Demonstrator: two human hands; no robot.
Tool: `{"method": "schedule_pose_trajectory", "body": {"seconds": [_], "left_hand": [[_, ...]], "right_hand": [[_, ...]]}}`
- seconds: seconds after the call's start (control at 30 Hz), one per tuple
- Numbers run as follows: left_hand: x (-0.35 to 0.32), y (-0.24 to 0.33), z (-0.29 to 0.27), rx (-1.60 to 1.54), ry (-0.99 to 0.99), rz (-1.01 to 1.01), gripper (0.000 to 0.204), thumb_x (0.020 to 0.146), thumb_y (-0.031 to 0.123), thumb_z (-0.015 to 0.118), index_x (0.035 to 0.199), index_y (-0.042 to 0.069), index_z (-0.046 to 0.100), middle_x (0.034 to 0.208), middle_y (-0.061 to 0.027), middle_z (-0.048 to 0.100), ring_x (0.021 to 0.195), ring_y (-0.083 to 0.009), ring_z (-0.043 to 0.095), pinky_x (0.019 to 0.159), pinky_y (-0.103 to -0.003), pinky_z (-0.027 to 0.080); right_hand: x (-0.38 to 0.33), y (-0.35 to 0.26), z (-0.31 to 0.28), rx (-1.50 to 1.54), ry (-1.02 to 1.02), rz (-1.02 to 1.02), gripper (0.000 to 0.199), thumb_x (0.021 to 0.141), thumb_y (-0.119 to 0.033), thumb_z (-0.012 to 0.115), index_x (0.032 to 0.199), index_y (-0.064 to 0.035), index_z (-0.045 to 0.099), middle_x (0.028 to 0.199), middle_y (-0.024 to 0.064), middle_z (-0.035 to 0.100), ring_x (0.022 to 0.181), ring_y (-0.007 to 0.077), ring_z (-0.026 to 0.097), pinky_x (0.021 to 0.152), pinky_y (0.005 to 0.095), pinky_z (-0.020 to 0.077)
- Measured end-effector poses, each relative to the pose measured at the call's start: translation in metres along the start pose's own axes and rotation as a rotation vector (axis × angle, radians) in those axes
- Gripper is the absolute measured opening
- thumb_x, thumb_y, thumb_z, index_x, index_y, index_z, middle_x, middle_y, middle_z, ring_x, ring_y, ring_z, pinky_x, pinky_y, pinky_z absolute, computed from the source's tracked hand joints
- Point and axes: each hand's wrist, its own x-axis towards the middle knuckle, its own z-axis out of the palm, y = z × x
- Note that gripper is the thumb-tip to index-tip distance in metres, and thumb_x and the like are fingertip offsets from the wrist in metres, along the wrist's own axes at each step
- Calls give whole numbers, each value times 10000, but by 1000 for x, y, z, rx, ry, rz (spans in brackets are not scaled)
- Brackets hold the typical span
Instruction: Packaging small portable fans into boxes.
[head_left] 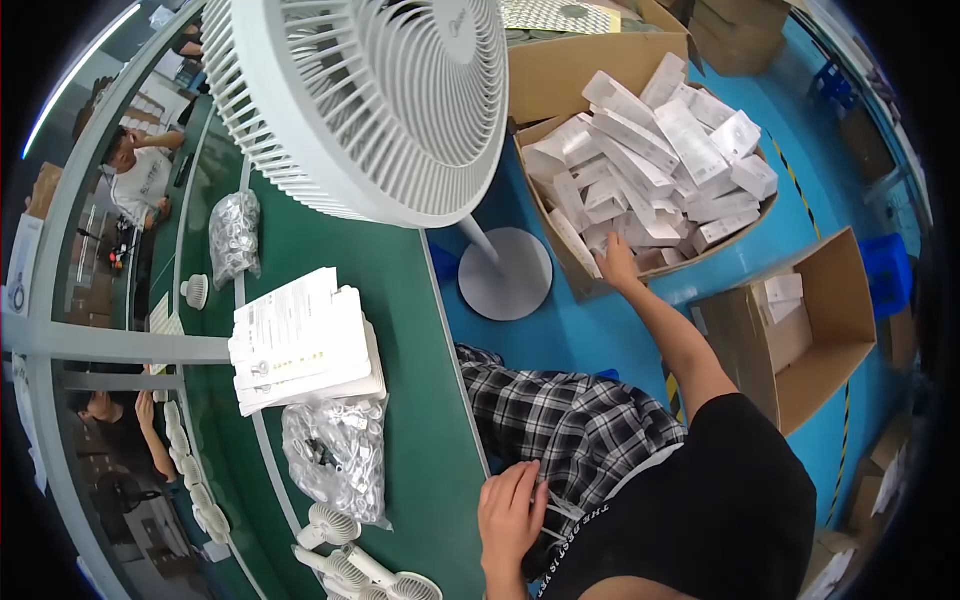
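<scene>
Boxes [690,140], white and slim, are being held in a loose heap inside an open carton [590,75] on the person's right, apart from the green worktop [415,380]. The heap's near edge is being met by the right hand [618,265], whose fingers are resting just inside the carton's rim; whether a box is being held in that grip cannot be told, as the fingertips are being partly hidden.

The step in hand, by judgement, is being served best when a single edge box is being pinched by its narrow sides and lifted along its own length. Upper boxes are probably being propped by those beneath, so a slow, even pull is being favoured over a tug, with only light pressure being put on the thin card.

The right arm is being held nearly straight, angled forward from a black sleeve [745,440], the back of the hand being turned upward. The left hand [512,515] is being rested at the worktop's edge, beside the plaid trousers [570,420], its fingers loosely extended, its thumb apart, and nothing being seen in its grip.

Between worktop and carton, a white fan [350,100] is being borne on a stand, while booklets [290,340] are being kept stacked on the worktop.
</scene>
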Motion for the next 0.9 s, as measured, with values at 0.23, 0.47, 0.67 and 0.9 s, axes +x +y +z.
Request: {"method": "schedule_pose_trajectory", "body": {"seconds": [0.23,0.47,0.67,0.9], "left_hand": [[-6,-2,-20,-119,64,-79,274,750,63,716,1017,34,665,1000,-91,663,888,-246,636,784,-347,483],[-20,-11,-17,-178,91,-49,276,816,102,676,1077,18,640,1042,-102,642,929,-259,620,819,-361,495],[-25,-1,-37,-340,349,-56,264,809,49,673,1066,-5,642,1052,-137,652,932,-288,642,814,-368,522],[-7,9,-90,-585,530,-103,881,695,223,835,1397,12,346,1417,-200,393,1251,-317,471,1000,-409,430]], "right_hand": [[120,-85,41,166,397,-393,720,710,-224,770,1248,87,406,1251,295,480,1206,433,437,1004,449,371],[118,-109,51,27,346,-140,676,770,-226,728,1303,37,404,1191,262,547,1099,418,539,920,452,445],[73,-64,-47,284,509,-424,493,903,-264,631,1222,61,442,1075,229,532,996,366,534,872,426,418],[-155,-170,-214,1033,347,-847,700,892,-241,532,1447,1,182,1404,199,373,1263,305,435,1036,411,378]]}}
